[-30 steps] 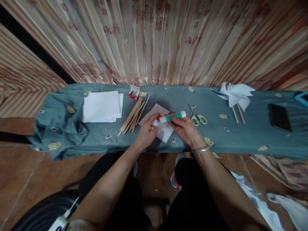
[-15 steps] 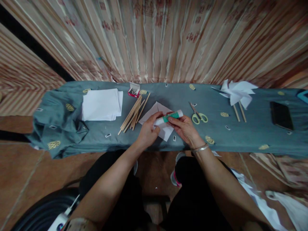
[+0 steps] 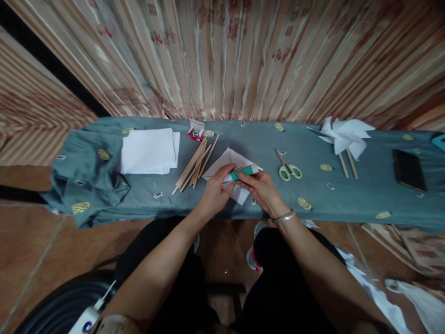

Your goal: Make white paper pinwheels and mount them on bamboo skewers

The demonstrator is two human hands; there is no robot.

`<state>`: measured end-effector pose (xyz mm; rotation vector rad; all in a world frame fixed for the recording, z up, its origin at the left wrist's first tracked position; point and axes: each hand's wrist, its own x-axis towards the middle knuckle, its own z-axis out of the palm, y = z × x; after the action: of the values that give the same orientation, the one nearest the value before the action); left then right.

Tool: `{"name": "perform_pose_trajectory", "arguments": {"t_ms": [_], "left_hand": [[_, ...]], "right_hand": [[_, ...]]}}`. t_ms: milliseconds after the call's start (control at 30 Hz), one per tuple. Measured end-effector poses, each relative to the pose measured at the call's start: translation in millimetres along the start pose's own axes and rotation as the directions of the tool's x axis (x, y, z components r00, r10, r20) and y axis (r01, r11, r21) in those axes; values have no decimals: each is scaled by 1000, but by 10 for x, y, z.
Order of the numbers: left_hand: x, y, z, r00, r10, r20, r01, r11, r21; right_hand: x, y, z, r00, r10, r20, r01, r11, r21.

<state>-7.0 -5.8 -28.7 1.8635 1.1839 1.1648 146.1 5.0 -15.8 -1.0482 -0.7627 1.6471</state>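
Both hands are closed around a green and white glue stick [image 3: 242, 173], held level above the table. My left hand [image 3: 219, 189] grips its white left end, while my right hand [image 3: 261, 189] has its fingers on the green part. Under the glue stick lies a white paper square with cut lines [image 3: 227, 157], partly covered by my hands. Just left of the paper rests a bundle of thin wooden sticks [image 3: 194, 164]. A pair of scissors with light green handles [image 3: 289, 170] lies to the right of my right hand.
A stack of white paper [image 3: 149, 152] lies at the left, near a small red box of metal pins [image 3: 195, 131]. Paper pinwheels on sticks [image 3: 347, 137] and a black phone [image 3: 409, 170] are at the right. A patterned curtain [image 3: 222, 60] hangs behind the table.
My right hand has come slightly closer to my left on the glue stick, and less of the stick's right end shows. The view has shifted a little.
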Motion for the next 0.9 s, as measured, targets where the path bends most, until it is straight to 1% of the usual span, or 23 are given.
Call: {"name": "perform_pose_trajectory", "arguments": {"t_ms": [133,267,333,400,433,467,533,567,600,633,667,700,767,800,833,867,900], "left_hand": [[-20,-25,6,999,14,-37,-14,1000,-9],[-47,-37,-30,998,21,-52,-21,1000,-11],[-53,-78,-116,998,2,-66,-2,1000,0],[-54,-161,-268,989,-52,-136,56,998,26],[-55,-217,-366,973,-97,-209,107,994,37],[-57,-277,-472,945,-151,-290,171,984,44],[-68,-394,-686,892,-242,-382,300,949,99],[-77,-444,-781,870,-268,-413,357,922,153],[-88,-485,-861,858,-282,-430,402,889,219],[-100,-516,-923,859,-274,-432,426,850,308],[-115,-538,-968,877,-249,-410,420,811,407],[-129,-550,-997,893,-232,-386,411,770,488],[-159,-549,-1022,914,-221,-339,391,701,597],[-173,-537,-1025,916,-226,-330,392,676,624],[-186,-519,-1022,915,-228,-332,397,657,641],[-200,-493,-1014,914,-218,-342,398,644,653],[-214,-462,-997,917,-189,-351,386,640,664]], "right_hand": [[-21,75,68,999,-35,-19,36,999,13],[-42,115,132,999,-33,11,33,999,-7],[-42,115,134,999,-13,39,15,999,-46],[-30,102,98,999,-10,45,14,994,-106],[-22,93,65,999,-21,39,27,990,-142],[-12,82,22,999,-43,31,48,982,-184],[0,57,-85,993,-109,34,114,948,-296],[-1,42,-145,987,-155,51,163,915,-370],[-9,26,-207,974,-212,77,223,860,-459],[-26,9,-266,956,-272,112,287,775,-563],[-51,-7,-322,932,-328,157,344,658,-670],[-83,-22,-373,907,-365,211,386,517,-764],[-160,-42,-454,865,-372,335,440,243,-865],[-199,-43,-483,849,-352,395,465,142,-874],[-235,-37,-507,831,-329,448,495,74,-866],[-267,-25,-526,814,-312,491,525,31,-851],[-292,-7,-541,798,-301,522,549,7,-836]]}}
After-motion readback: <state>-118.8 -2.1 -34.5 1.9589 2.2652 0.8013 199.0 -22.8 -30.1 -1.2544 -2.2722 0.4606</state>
